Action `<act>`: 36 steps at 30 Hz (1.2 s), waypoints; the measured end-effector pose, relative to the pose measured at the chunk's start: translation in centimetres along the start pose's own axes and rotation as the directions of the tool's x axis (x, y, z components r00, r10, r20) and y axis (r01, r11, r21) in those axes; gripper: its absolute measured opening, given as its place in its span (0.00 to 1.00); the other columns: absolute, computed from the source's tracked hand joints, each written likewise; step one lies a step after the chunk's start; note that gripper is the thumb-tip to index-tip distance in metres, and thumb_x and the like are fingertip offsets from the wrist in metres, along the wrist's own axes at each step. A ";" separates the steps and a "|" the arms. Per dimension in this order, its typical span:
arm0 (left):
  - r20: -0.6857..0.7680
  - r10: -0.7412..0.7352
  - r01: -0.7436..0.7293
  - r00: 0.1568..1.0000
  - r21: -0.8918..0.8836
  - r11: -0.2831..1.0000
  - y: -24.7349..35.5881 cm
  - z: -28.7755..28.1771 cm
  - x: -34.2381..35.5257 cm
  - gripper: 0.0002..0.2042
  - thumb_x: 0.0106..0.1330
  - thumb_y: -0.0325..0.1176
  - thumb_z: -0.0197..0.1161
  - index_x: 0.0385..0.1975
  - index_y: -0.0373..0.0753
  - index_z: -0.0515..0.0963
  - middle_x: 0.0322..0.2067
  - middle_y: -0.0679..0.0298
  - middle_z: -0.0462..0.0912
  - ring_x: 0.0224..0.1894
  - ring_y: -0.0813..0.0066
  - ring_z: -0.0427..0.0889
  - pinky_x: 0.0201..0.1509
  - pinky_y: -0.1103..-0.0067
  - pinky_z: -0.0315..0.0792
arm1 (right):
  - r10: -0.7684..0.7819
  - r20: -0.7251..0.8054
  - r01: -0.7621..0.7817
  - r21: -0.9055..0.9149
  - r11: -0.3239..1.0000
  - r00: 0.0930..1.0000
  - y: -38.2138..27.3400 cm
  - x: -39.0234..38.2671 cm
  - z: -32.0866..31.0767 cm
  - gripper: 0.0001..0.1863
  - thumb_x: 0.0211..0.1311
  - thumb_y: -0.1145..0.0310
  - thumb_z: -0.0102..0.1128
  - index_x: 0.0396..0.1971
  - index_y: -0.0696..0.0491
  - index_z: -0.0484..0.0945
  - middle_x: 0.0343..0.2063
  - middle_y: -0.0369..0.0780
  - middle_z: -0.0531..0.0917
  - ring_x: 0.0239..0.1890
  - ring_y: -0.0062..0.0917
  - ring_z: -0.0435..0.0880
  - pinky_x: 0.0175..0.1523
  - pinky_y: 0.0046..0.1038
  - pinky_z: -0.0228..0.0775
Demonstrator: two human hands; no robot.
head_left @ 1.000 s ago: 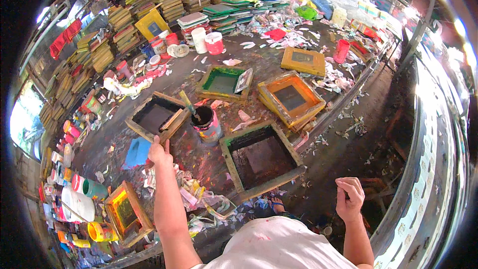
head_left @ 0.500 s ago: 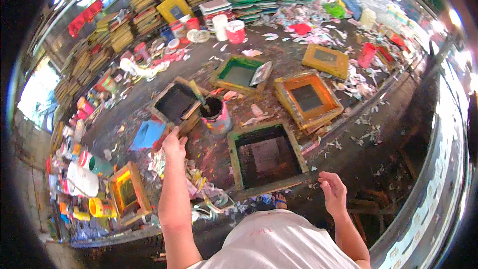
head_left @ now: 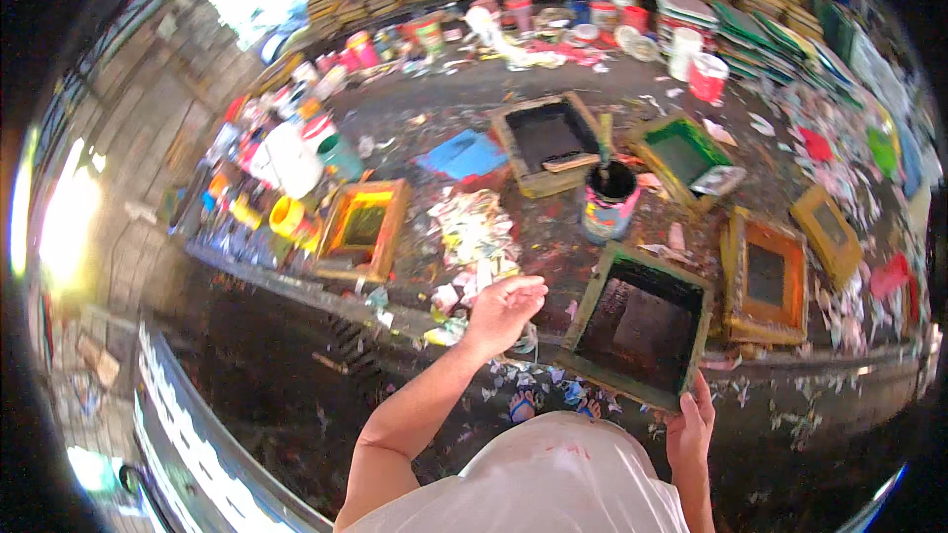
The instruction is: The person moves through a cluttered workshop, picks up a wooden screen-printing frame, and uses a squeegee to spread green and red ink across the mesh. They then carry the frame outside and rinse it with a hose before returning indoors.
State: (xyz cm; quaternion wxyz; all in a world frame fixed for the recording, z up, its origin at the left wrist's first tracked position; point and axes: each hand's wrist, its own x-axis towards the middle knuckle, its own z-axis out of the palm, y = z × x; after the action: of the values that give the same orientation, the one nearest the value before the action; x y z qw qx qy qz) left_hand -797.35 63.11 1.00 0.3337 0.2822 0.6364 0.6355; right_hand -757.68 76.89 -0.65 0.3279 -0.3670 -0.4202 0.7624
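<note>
A wooden screen-printing frame point(head_left: 624, 387) with a dark, ink-stained mesh lies at the near edge of the table. My right hand point(head_left: 691, 418) grips its near right corner, fingers along the outer side. To the left of that frame, my left hand point(head_left: 509, 312) hovers over the table edge, fingers loosely bent and apart, holding nothing I can see. Crumpled paper scraps point(head_left: 474, 227) are just beyond it. Behind the frame stands an ink-smeared bucket point(head_left: 609, 209) of black ink with a stick-like handle point(head_left: 605, 143) rising out of it.
Another black-inked screen frame point(head_left: 513, 153) sits farther back, beside a blue sheet point(head_left: 462, 155). Around these lie a green frame point(head_left: 654, 160), an orange frame point(head_left: 735, 271), a yellow frame point(head_left: 828, 235) and a yellow-orange frame point(head_left: 393, 232). Paint tubs and stacked wooden frames line the back.
The view has swung left. My right hand has come to the frame's near corner and taken hold of it. My left hand has drawn back from the farther black frame toward the table edge.
</note>
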 end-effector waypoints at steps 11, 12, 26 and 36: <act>-0.350 0.106 -0.108 0.931 0.015 0.994 -0.3 -1.3 -8.1 0.11 0.80 0.18 0.64 0.56 0.34 0.86 0.48 0.61 0.93 0.52 0.77 0.91 0.60 0.76 0.85 | 0.021 0.220 -0.023 0.008 1.000 0.975 -2.1 -0.4 -2.3 0.44 0.72 0.58 0.69 0.81 0.63 0.63 0.67 0.44 0.84 0.63 0.33 0.87 0.58 0.37 0.86; -0.402 0.138 -0.126 0.905 0.056 0.990 -0.1 -1.9 -8.6 0.10 0.80 0.19 0.65 0.55 0.34 0.86 0.46 0.61 0.93 0.49 0.77 0.91 0.59 0.76 0.85 | 0.077 0.198 -0.078 -0.005 0.997 0.977 -2.3 -0.1 -1.4 0.45 0.72 0.57 0.71 0.81 0.63 0.63 0.67 0.44 0.84 0.65 0.33 0.86 0.61 0.37 0.85; -0.872 0.325 -0.022 0.367 0.341 0.940 -1.6 -34.4 -6.9 0.21 0.82 0.36 0.67 0.64 0.26 0.79 0.62 0.48 0.86 0.64 0.61 0.85 0.70 0.65 0.76 | -0.070 0.478 0.000 0.146 0.989 0.876 0.8 5.6 25.0 0.49 0.74 0.59 0.74 0.84 0.63 0.57 0.72 0.47 0.78 0.71 0.37 0.81 0.74 0.43 0.77; -0.687 0.304 0.141 0.660 0.510 0.848 -2.1 -45.0 -3.7 0.35 0.85 0.58 0.57 0.70 0.26 0.77 0.62 0.41 0.86 0.66 0.49 0.85 0.73 0.62 0.74 | 0.032 0.475 -0.141 0.197 0.970 0.880 9.2 11.5 45.9 0.33 0.82 0.68 0.62 0.82 0.53 0.64 0.61 0.40 0.86 0.55 0.29 0.90 0.50 0.35 0.88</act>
State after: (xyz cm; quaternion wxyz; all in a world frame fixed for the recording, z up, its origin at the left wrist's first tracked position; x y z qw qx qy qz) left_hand -830.19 32.24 -2.18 -0.0768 0.1054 0.8496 0.5111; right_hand -803.68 63.85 5.31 0.2217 -0.1511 -0.3808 0.8849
